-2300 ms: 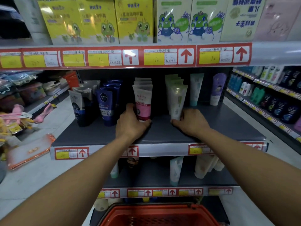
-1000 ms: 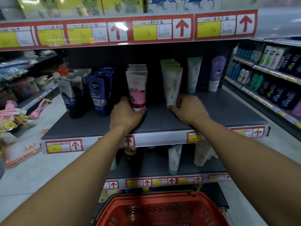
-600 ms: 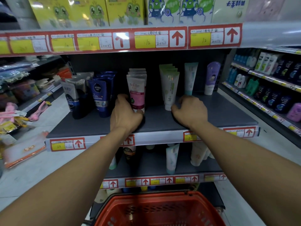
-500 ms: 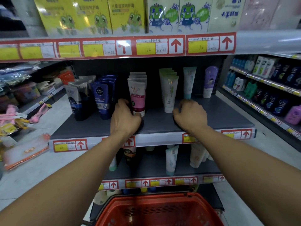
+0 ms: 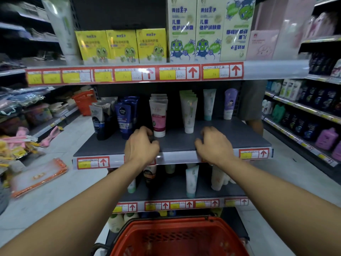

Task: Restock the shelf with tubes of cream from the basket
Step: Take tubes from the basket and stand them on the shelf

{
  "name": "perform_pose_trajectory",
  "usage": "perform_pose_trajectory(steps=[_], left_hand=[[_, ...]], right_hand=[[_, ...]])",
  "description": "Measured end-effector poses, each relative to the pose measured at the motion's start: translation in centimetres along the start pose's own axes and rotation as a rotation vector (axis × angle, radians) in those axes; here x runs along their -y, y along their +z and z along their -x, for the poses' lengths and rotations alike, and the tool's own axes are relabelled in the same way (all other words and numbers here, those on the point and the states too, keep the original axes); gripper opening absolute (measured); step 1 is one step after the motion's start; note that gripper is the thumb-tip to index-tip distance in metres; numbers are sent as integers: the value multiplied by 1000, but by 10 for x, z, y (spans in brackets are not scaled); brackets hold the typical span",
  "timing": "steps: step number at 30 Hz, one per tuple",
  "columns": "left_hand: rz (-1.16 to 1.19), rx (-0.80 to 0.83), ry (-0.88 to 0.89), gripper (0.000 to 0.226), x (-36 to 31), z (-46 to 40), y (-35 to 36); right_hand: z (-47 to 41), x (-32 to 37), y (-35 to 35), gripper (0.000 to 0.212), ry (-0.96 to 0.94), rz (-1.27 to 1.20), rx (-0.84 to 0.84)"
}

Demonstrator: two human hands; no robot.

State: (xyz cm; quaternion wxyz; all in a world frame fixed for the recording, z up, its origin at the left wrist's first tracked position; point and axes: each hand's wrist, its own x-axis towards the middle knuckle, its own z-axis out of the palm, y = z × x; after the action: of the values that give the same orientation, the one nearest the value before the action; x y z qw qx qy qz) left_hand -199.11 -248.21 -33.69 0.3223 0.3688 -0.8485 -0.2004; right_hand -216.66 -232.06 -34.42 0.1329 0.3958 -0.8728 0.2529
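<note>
Hands first: our left hand (image 5: 141, 145) hangs over the front of the middle shelf (image 5: 177, 143), fingers loosely curled, nothing in them. Our right hand (image 5: 215, 145) sits level with it, also loosely curled and holding nothing, its heel near the shelf's front edge.

Nearest to us, low in view, the red basket (image 5: 180, 237). We cannot make out any tubes inside; only the mesh wall and rim show, and the picture is smeared there.

Beyond the hands: the pink-banded tube (image 5: 158, 117) stands upright on its cap, just past our left fingertips and slightly to their right, heading a file of like tubes running back. The pale green tube (image 5: 189, 115) stands likewise, up and to the left of our right hand, apart from it. Long axes of both are vertical.

Farther left, dark blue tubes (image 5: 123, 117); farther right, a teal-capped tube (image 5: 208, 104) and a lilac one (image 5: 229, 103) near the back panel.

Judgement: the placed tubes are set, and the stock lies behind and below both hands, in the basket. Either hand must draw back and drop; both look about equally near it.
</note>
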Motion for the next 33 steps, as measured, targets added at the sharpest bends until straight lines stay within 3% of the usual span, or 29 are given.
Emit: perform_pose_trajectory(steps=[14, 22, 33], left_hand=[[-67, 70, 106, 16, 10, 75, 1], [-103, 229, 118, 25, 43, 119, 37], [-157, 458, -27, 27, 105, 180, 104]], right_hand=[[76, -3, 11, 19, -77, 18, -131], [122, -21, 57, 21, -51, -1, -6], [191, -73, 142, 14, 96, -92, 266]])
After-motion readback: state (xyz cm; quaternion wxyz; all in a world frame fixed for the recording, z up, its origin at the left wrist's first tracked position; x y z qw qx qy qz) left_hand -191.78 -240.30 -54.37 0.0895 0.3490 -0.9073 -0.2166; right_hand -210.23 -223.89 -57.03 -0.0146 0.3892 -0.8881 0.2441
